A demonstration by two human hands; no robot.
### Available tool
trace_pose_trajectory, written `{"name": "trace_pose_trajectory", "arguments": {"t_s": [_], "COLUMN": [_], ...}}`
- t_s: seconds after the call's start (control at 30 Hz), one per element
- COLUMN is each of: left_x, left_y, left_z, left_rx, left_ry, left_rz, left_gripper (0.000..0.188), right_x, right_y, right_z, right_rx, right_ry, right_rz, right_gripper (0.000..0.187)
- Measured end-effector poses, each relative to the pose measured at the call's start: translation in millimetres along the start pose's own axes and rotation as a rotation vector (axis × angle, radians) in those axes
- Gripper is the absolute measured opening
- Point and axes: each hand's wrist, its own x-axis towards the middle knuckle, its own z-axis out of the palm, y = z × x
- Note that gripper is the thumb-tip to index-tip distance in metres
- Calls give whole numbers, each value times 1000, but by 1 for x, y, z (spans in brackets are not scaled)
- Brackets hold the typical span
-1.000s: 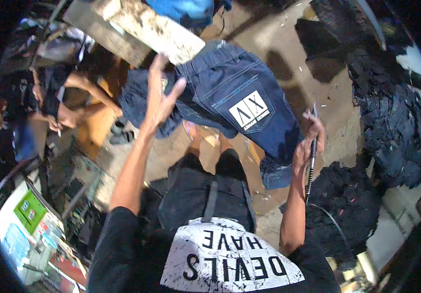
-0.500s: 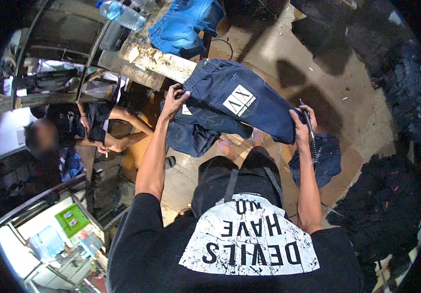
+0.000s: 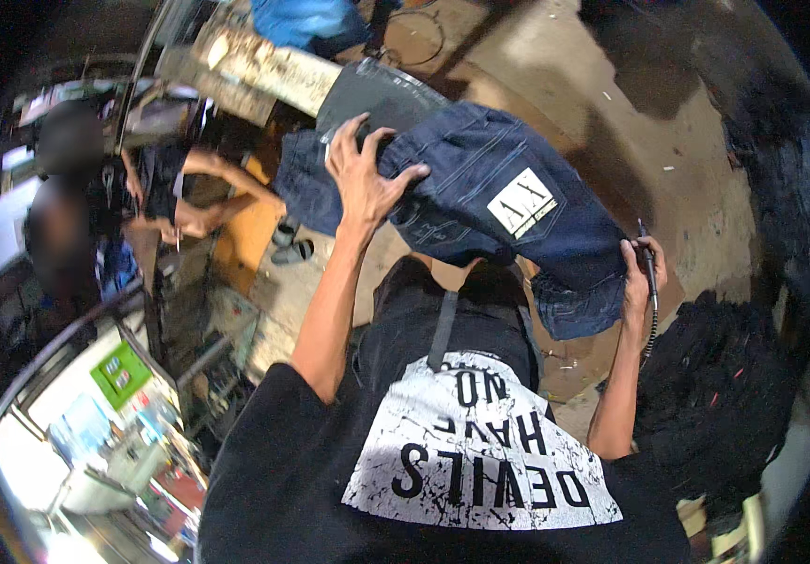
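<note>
Dark blue denim shorts with a white printed patch on the back pocket stretch between my hands, in front of my thighs. My left hand is at the waistband end, fingers spread and thumb lying against the cloth. My right hand grips the leg-hem end; in the same hand stands a thin black pen-like tool with a coiled cord. Beside the waistband shows the dark grey covered end of a board. Another dark denim piece lies below the shorts' right end.
A pale worn plank leads to the board's end. More denim lies left of my hand; light blue denim is at the top. A seated person is at left, near sandals. A black cloth heap lies right.
The shorts have moved right, uncovering the board's dark end. My left hand's fingers have spread from their grasp on the waistband. My right hand has shifted right and down with the tool.
</note>
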Motion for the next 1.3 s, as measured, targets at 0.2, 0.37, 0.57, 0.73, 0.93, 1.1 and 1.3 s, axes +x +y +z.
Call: {"name": "trace_pose_trajectory", "arguments": {"t_s": [0.2, 0.37, 0.57, 0.73, 0.93, 1.1, 1.3], "left_x": [-29, -7, 54, 114, 103, 40, 59], "left_y": [56, 153, 11, -110, -116, -131, -144], "left_z": [2, 55, 30, 29, 2, -17, -14], "left_rx": [-87, -369, -201, -63, -140, -299, -546], "left_ry": [-239, -181, 77, 106, 333, -286, -417], "left_rz": [-81, -101, -232, -86, 17, 206, 128], "left_gripper": [57, 40, 54, 85, 63, 61, 88], "right_x": [36, 191, 131, -18, -71, -55, -2], "right_y": [42, -25, -141, -120, -87, -122, -148], "right_z": [-52, -82, 56, 229, 275, 279, 364], "right_rx": [-216, -595, -535, -146, -124, -99, -113], "right_ry": [-19, 358, -253, -578, -629, -688, -754], "right_rz": [-76, -438, -791, -837, -642, -512, -961], "right_gripper": [23, 31, 21, 34, 34, 23, 22]}}
